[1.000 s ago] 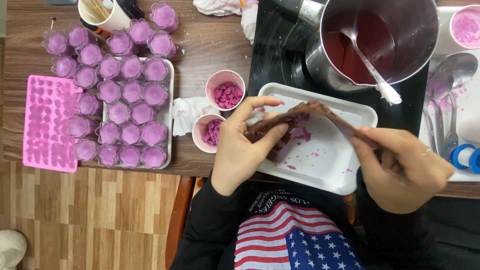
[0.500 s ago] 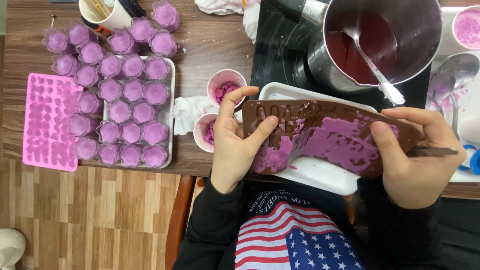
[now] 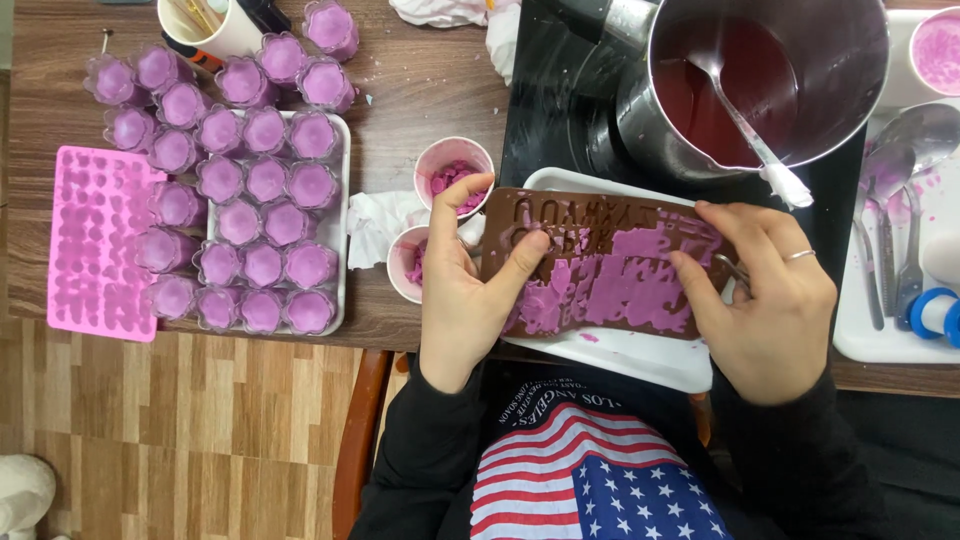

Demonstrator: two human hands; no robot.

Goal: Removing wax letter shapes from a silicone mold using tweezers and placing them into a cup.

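Now both hands grasping brown mould [image 3: 610, 265]: left hand [image 3: 470, 290] at left end, right hand [image 3: 770, 300] at right end, over white tray [image 3: 640, 355] (near counter edge). Risk: flexing too hard, purple wax flakes scatter off tray.

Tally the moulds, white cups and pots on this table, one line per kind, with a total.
Moulds: 2, a brown mould and a pink mould
White cups: 4
Pot: 1
Total: 7
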